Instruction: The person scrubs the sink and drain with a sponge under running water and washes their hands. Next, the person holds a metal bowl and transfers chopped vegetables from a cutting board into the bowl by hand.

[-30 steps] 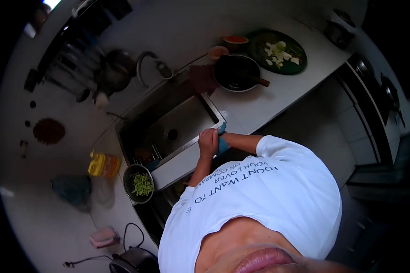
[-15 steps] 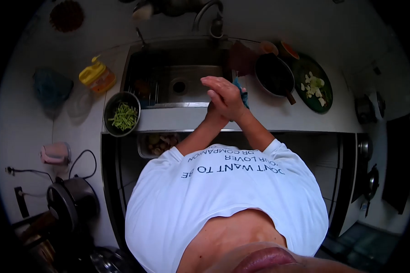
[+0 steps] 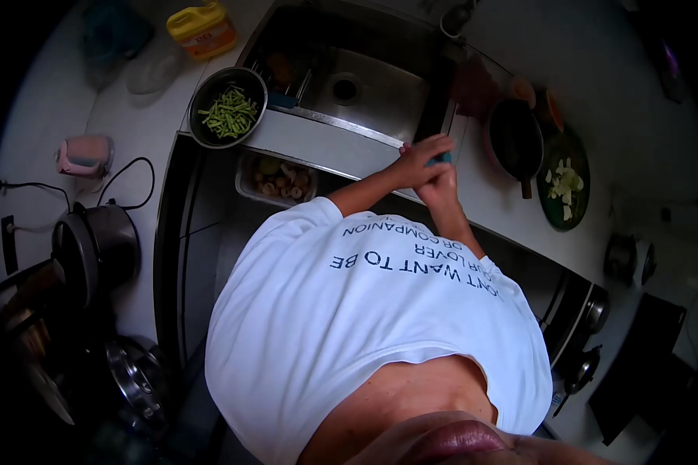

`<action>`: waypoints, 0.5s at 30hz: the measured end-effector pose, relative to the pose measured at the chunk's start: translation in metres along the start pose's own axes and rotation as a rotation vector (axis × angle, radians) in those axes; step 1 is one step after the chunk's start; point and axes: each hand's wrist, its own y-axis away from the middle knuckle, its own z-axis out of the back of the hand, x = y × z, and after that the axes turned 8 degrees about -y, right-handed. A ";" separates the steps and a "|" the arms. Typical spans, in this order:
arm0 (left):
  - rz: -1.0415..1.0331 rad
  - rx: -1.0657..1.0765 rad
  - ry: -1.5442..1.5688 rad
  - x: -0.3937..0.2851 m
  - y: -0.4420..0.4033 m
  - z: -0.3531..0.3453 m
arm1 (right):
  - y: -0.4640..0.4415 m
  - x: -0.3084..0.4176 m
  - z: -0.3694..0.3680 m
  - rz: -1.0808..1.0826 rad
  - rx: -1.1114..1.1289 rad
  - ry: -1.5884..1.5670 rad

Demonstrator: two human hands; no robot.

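Note:
Both hands meet over the counter's front edge, just right of the sink's front rim. My left hand point(image 3: 417, 164) lies across the other, its fingers bent over a small piece of blue cloth point(image 3: 440, 158). Pressed against it from below and right is my right hand point(image 3: 442, 187), whose fingers are mostly hidden behind the left one. Most of the cloth is covered by the hands. Close by are the metal sink point(image 3: 388, 81) and a dark red cloth point(image 3: 475, 87) at its right edge.
A bowl of cut green vegetables point(image 3: 229, 112) stands left of the sink, near a yellow jug point(image 3: 203, 32). To the right are a dark pan point(image 3: 513, 139) and a green board point(image 3: 570, 205) with pale pieces. Below the counter sits a food container point(image 3: 275, 180).
The view has turned and shifted. My right hand, earlier on top with fingers stretched out, is now under my left hand, which has come over it at the cloth.

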 end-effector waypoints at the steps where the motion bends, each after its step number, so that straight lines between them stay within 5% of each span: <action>1: -0.158 0.059 -0.290 0.004 0.004 -0.001 | 0.003 0.001 0.006 0.007 -0.038 -0.051; 3: -0.130 0.038 -0.311 0.014 0.017 0.001 | 0.009 0.003 0.022 0.020 -0.114 -0.159; 6: 0.057 0.040 -0.214 0.054 0.052 0.011 | 0.033 0.014 0.008 -0.362 -0.131 0.118; 9: 0.217 -0.207 -0.309 0.086 0.079 0.058 | 0.046 0.032 0.023 -0.170 -0.172 0.950; 10: 0.271 -0.293 -0.343 0.101 0.088 0.081 | 0.049 0.041 0.031 -0.014 -0.250 1.444; 13: 0.359 -0.497 -0.717 0.146 0.126 0.138 | 0.067 0.083 0.071 0.354 -0.376 1.808; 15: 0.509 -0.512 -0.872 0.152 0.140 0.146 | 0.081 0.118 0.077 0.531 -0.532 1.678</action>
